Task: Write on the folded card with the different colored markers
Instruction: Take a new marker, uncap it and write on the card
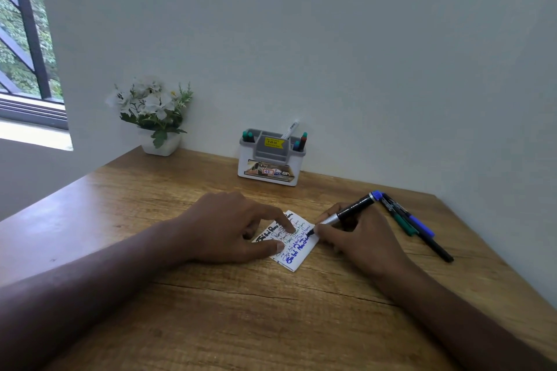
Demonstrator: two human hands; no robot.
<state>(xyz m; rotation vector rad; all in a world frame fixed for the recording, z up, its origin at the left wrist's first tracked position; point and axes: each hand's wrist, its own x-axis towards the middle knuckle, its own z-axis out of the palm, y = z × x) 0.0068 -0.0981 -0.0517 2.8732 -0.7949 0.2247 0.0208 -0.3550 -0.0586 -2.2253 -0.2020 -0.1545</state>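
A small white folded card lies on the wooden table, covered with lines of black, thin and blue writing. My left hand rests on its left part, index finger and thumb pressing it flat. My right hand grips a black marker with a blue end, its tip on the card's right edge at the blue line. To the right lie three more markers: a green one, a blue one and a black one.
A white and grey pen holder with several markers stands against the wall at the back. A white pot of white flowers sits at the back left corner. A window is at far left. The wall closes in on the right.
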